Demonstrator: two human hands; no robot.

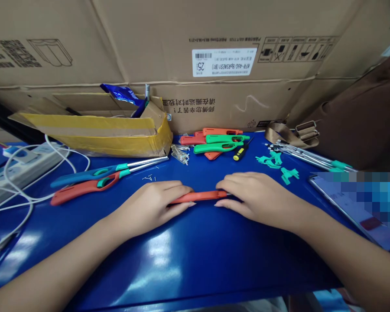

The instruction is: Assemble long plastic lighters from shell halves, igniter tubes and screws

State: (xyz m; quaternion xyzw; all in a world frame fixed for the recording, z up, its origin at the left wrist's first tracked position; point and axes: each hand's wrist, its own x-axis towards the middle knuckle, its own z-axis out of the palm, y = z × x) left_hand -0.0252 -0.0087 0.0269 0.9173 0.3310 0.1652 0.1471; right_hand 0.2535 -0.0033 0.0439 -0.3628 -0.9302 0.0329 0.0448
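An orange lighter handle (198, 197) lies sideways between my two hands, just above or on the blue table. My left hand (152, 206) is closed around its left end, thumb below and fingers over the top. At the other end, my right hand (260, 195) pinches near the narrow tip, where a bit of metal shows; my fingers hide most of it. Behind them lie several orange and green lighter shells (219, 147) in a pile, with a black-and-yellow screwdriver (238, 152) beside it. Small screws (148, 177) are scattered beyond my left hand.
Left are a blue lighter (91, 175), a red lighter (84, 190), a power strip (22, 167) with white cables and a yellow-taped box (100, 138). Right are green plastic parts (273, 160), metal lighter rods (305, 156) and a phone (344, 212). Large cardboard (143, 39) stands behind.
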